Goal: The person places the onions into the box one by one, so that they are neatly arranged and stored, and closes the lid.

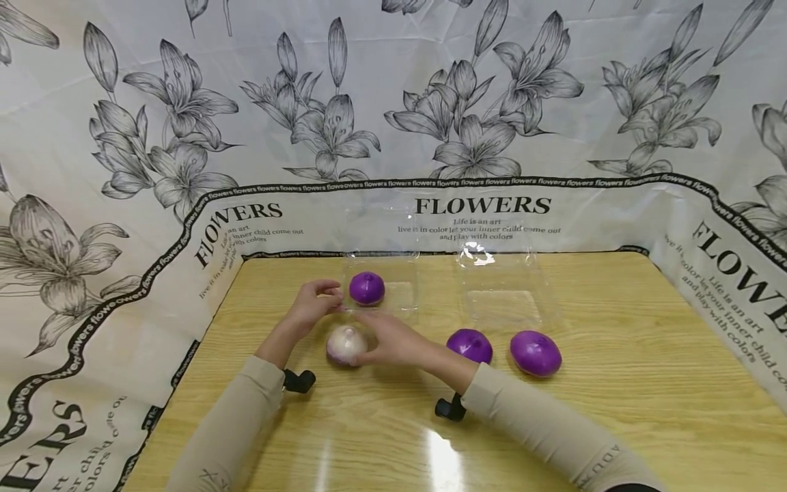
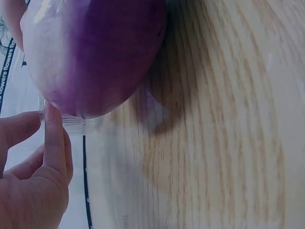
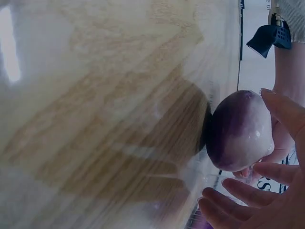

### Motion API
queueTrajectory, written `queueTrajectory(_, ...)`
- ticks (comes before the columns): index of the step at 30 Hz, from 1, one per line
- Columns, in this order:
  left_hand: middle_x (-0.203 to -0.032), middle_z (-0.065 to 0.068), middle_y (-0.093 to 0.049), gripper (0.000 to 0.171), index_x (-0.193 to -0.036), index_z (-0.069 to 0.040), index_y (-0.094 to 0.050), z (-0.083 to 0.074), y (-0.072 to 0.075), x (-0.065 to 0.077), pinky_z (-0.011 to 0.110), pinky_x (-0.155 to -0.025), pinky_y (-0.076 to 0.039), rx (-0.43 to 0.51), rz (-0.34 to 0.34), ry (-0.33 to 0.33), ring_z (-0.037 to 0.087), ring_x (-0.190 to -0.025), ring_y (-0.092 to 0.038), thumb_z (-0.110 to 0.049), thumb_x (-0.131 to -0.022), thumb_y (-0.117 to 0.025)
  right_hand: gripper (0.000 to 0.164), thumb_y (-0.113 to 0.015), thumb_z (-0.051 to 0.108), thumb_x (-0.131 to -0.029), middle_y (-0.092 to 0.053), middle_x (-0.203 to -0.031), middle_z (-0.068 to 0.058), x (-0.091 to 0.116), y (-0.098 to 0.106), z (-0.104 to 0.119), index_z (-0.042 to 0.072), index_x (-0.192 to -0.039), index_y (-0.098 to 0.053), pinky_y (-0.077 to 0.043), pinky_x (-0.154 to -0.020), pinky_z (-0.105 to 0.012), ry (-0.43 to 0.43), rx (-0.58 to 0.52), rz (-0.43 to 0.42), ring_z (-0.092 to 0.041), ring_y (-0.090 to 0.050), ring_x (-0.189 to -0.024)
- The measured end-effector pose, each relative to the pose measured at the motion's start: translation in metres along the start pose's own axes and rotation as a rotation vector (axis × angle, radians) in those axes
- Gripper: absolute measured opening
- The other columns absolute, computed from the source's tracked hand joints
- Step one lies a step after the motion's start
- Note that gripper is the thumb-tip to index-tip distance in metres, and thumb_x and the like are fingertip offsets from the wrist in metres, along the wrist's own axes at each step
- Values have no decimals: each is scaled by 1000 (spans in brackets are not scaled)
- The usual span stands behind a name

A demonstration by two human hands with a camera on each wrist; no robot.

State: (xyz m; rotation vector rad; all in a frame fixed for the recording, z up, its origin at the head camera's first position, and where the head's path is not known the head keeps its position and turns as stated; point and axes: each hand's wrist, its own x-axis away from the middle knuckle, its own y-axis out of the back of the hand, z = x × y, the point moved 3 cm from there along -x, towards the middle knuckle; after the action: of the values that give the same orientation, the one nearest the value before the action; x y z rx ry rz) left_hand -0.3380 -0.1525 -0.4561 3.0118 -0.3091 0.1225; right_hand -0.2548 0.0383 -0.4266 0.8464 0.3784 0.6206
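A white and purple onion [image 1: 346, 345] lies on the table in front of a clear plastic box [image 1: 402, 297]. My right hand [image 1: 393, 338] is at the onion's right side. In the right wrist view its thumb and spread fingers [image 3: 240, 191] reach around the onion [image 3: 240, 131], without closing on it. At the box's left front corner, my left hand [image 1: 316, 304] pinches the clear rim between thumb and fingers [image 2: 55, 143], as the left wrist view shows. Inside the box sits a purple onion [image 1: 367, 288], in its left half.
Two more purple onions, one partly behind my right wrist [image 1: 470, 345] and another [image 1: 535, 353] beside it, lie on the right. Behind them stands a second clear plastic box [image 1: 504, 307] with a raised lid. A flower-printed cloth [image 1: 479, 212] encloses the wooden table [image 1: 381, 437].
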Motion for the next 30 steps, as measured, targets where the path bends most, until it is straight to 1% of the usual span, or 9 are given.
queueTrajectory(4,-109,18,-53,44,-139,19,-45,0,1,0,28,-87,-66,-1,-4,2,29,-96,-66,10,-98,-56,82,-85,34,-84,-50,-149,-19,-3,-9,-1,5,-151,-47,-46,-117,-49,-2,17,-2,-34,-50,-136)
queueTrajectory(8,-109,17,-53,43,-139,19,-46,0,0,-1,29,-88,-65,1,2,-4,32,-99,-65,9,-99,-57,79,-83,34,-86,-53,-145,-21,-5,-13,2,4,-150,-47,-53,-109,-46,-10,26,2,-33,-54,-130)
queueTrajectory(14,-110,18,-53,43,-139,18,-46,2,1,-1,32,-91,-65,-3,-1,-2,34,-101,-64,8,-99,-58,74,-81,30,-88,-55,-141,-22,-9,-18,5,3,-149,-48,-55,-106,-44,22,46,13,-34,-55,-128)
queueTrajectory(19,-112,19,-53,44,-140,18,-46,0,1,0,34,-94,-64,-16,-7,-5,38,-105,-64,7,-99,-57,70,-83,31,-87,-59,-134,-19,-13,-20,4,5,-144,-52,-57,-99,-39,36,37,10,-31,-57,-121)
queueTrajectory(21,-111,19,-54,43,-140,18,-46,-1,1,0,33,-93,-64,-24,-13,-4,37,-103,-64,7,-99,-57,68,-84,32,-85,-61,-130,-17,-14,-20,3,6,-141,-54,-57,-96,-36,40,42,5,-29,-58,-117)
queueTrajectory(24,-110,19,-54,43,-139,18,-47,-1,0,0,30,-90,-65,-26,-15,-4,31,-98,-66,8,-99,-57,66,-86,32,-84,-63,-125,-14,-15,-20,2,7,-137,-56,-58,-92,-32,49,44,2,-26,-60,-112)
queueTrajectory(27,-109,18,-54,42,-138,18,-47,0,-1,-1,29,-88,-65,-20,-11,-5,25,-93,-66,8,-98,-57,66,-87,32,-83,-64,-124,-15,-15,-19,2,6,-136,-56,-58,-92,-32,57,32,1,-27,-61,-112)
queueTrajectory(30,-109,18,-54,42,-138,19,-47,0,-1,-1,28,-86,-66,-15,-10,-9,22,-90,-66,8,-98,-57,70,-87,32,-83,-64,-128,-15,-13,-16,3,4,-139,-55,-58,-96,-33,51,18,-1,-28,-61,-115)
